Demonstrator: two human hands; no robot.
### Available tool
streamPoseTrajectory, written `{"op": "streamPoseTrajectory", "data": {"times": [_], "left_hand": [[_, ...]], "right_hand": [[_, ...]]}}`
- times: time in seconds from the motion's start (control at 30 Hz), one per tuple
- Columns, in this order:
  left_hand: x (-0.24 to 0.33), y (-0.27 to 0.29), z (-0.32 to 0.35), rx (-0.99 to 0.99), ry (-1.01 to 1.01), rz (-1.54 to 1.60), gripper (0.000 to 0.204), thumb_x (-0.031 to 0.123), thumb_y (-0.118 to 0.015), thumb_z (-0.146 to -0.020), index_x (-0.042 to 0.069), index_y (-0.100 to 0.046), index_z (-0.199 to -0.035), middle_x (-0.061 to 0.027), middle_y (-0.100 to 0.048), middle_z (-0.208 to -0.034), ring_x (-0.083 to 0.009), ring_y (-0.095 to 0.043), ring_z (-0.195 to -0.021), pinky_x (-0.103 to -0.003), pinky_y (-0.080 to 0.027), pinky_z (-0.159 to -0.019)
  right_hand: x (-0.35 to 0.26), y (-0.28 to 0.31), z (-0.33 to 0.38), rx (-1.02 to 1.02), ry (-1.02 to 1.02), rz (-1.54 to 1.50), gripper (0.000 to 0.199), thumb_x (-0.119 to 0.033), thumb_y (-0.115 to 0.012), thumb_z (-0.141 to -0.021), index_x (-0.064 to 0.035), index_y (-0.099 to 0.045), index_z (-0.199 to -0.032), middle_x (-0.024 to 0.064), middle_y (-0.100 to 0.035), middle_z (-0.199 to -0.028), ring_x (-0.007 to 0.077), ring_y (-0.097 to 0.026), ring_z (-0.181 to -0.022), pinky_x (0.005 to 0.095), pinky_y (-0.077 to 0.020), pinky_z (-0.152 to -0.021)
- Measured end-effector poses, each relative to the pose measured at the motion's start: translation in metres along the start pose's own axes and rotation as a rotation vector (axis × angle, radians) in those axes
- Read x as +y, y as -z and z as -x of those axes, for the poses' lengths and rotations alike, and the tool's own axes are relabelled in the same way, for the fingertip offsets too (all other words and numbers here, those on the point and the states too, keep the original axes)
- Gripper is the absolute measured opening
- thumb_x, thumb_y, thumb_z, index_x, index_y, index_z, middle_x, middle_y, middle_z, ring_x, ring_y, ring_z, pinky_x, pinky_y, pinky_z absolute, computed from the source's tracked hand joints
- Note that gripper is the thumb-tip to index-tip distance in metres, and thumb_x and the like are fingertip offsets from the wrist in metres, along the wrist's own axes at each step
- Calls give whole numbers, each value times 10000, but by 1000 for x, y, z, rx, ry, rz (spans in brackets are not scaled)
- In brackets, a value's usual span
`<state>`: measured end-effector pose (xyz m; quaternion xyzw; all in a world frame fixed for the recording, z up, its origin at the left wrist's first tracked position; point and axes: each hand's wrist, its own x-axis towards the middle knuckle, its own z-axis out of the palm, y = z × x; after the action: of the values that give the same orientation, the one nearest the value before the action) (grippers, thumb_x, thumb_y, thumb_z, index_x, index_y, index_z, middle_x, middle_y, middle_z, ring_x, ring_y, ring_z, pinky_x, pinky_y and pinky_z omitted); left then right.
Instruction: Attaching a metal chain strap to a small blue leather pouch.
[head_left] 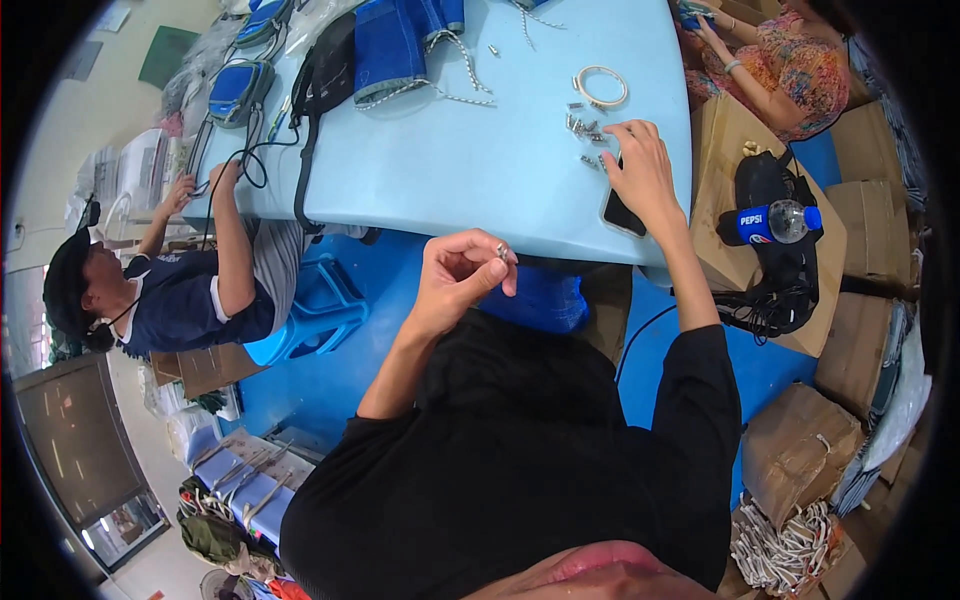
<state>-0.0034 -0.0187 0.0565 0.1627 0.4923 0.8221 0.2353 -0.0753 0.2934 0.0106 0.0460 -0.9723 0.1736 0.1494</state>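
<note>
A big light blue table (pixel 450 170) fills the middle. By its right side is a brown cardboard box (pixel 718 150). Blue cloth (pixel 390 60) with stringy cords lies on the far part of the table. On the box is a drink bottle (pixel 790 222) with a blue cap. Its label (pixel 755 226) is blue, with big white letters and a round mark.

The left hand (pixel 455 277) is in front of the table edge. Its thumb and finger pinch a tiny silver bit, right at their tips. The right hand (pixel 643 175) is over the table, fingers bent and spread apart, not gripping anything I can see. A phone (pixel 622 214) lies by its wrist. A pale ring (pixel 606 104) lies past its fingers. The loose silver bits (pixel 585 129) lie just left of its fingertips; I can't tell if they touch. The pinched silver bit (pixel 502 251) is smallest.
</note>
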Motion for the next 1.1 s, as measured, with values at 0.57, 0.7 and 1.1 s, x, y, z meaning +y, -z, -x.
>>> {"op": "streamPoseTrajectory", "data": {"times": [0.57, 0.7, 1.1], "left_hand": [[-2, -2, 6, 72, 25, -66, 149, 122, -725, -993, -21, -685, -990, -60, -662, -764, -101, -607, -655, -237, -468, -620], [-3, 2, 6, 33, 46, -31, 118, 88, -701, -1010, -29, -700, -1029, -61, -697, -856, -109, -633, -725, -258, -500, -696], [-4, -5, 5, 80, 34, -77, 170, 148, -721, -998, -16, -678, -1002, -52, -658, -754, -87, -587, -658, -222, -425, -601]], "right_hand": [[7, -47, -21, -24, -150, 3, 276, -44, -748, -865, 28, -691, -1125, 256, -667, -1018, 429, -649, -1000, 503, -537, -893], [10, -42, -18, -22, -118, -31, 281, -7, -739, -860, 16, -690, -1135, 262, -660, -1021, 441, -653, -980, 505, -536, -891], [8, -39, -17, -33, -106, -84, 267, 80, -702, -818, 18, -677, -1076, 208, -683, -1006, 401, -657, -956, 486, -530, -881]]}}
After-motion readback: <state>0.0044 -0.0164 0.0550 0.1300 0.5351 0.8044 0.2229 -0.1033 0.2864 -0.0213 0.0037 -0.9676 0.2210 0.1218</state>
